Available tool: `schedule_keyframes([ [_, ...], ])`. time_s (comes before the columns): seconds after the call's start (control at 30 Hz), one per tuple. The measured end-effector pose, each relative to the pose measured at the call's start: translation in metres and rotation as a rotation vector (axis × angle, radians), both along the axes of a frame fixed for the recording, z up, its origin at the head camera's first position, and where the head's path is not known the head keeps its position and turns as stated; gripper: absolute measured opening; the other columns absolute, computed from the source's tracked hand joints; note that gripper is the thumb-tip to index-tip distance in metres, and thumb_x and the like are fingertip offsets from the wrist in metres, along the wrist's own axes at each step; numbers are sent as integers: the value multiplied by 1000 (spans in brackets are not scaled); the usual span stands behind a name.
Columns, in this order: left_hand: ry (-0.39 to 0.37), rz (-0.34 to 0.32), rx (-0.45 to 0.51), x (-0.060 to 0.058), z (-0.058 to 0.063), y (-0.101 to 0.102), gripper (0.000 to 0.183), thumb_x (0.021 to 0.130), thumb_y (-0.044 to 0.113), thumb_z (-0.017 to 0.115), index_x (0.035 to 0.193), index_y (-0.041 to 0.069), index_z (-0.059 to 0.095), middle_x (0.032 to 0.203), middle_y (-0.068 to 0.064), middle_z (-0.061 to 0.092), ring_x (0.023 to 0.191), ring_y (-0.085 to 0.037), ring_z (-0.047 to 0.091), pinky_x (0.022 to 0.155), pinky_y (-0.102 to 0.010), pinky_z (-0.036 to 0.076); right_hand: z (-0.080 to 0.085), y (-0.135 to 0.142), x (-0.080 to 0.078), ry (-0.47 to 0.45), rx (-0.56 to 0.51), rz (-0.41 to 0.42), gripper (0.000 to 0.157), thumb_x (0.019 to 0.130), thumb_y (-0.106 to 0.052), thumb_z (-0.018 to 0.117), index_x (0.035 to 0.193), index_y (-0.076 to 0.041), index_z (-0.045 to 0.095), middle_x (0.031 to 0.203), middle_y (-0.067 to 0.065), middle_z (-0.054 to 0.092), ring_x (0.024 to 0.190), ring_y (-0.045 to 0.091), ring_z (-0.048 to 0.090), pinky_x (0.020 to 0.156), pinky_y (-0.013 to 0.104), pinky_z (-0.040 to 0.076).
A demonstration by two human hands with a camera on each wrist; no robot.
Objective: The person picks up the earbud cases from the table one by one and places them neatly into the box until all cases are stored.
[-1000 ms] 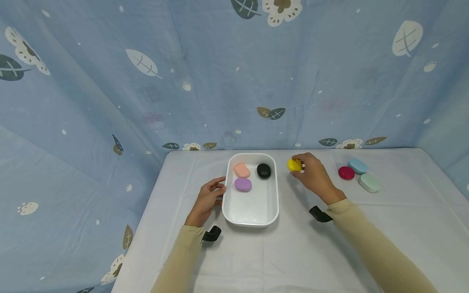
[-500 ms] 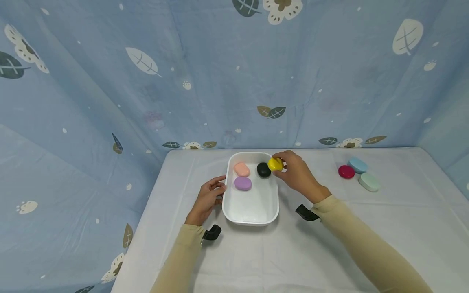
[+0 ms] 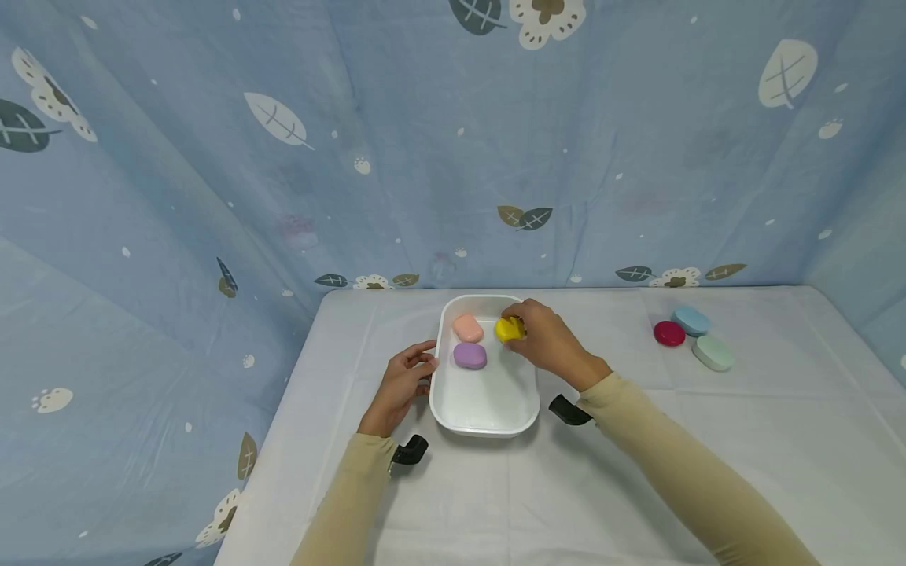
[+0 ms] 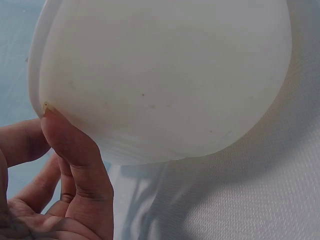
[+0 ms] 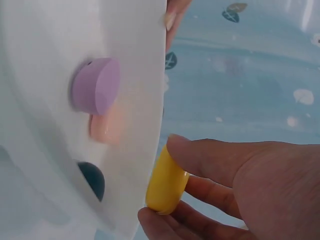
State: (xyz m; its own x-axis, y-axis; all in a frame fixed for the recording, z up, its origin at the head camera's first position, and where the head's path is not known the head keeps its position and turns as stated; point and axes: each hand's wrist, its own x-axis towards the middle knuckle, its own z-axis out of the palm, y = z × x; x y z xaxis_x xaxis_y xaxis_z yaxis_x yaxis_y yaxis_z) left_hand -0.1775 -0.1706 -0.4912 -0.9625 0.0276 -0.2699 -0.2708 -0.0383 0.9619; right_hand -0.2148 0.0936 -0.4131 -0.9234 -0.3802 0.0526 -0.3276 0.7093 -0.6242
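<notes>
Currently, our right hand (image 3: pixel 548 338) pinches a yellow piece (image 3: pixel 507 329) over the white tray (image 3: pixel 484 405), whose side our left hand (image 3: pixel 398 388), loosely extended, touches.

toward the far right of your white-clothed table (image 3: pixel 566 511), you have a red piece (image 3: pixel 668 333) on the left, a light blue piece (image 3: pixel 691 320) on the far side and a pale green piece (image 3: pixel 714 353) nearest you, grouped close together. beyond the far edge hangs a blue curtain (image 3: pixel 425 118), which also runs along your left and right sides. you can see its prints: white flowers with brown centres, white, dark green and brown leaves, little paw marks, and a faint pinkish blotch left of the middle.
</notes>
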Motion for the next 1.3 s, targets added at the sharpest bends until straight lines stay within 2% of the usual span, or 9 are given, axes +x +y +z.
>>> schedule_keyframes([
  [0.47,-12,4,4,1,-2,-1,42,104,4,64,146,4,61,109,-7,61,75,-14,59,58,-25,53,-12,-14,-5,-18,64,46,43,87,1,84,128,6,69,123,21,67,108,34,65,103,47,55],
  [0.8,-5,3,4,1,-3,0,42,105,4,64,147,5,60,109,-7,60,75,-13,59,58,-25,52,-15,-18,-4,-58,91,28,43,89,0,83,129,7,69,123,21,67,106,34,65,101,47,56],
  [1.2,-10,5,11,0,-2,-1,42,105,4,64,147,5,61,109,-6,60,75,-13,59,58,-24,52,-19,-18,-6,-45,98,43,42,89,1,82,128,8,69,129,24,67,116,37,65,105,48,54],
  [1.3,-9,3,16,0,-2,-1,42,105,5,64,147,4,60,109,-6,60,76,-13,60,58,-24,53,-19,-16,-6,-43,90,47,42,91,1,81,130,9,68,132,25,66,122,39,64,108,50,51],
])
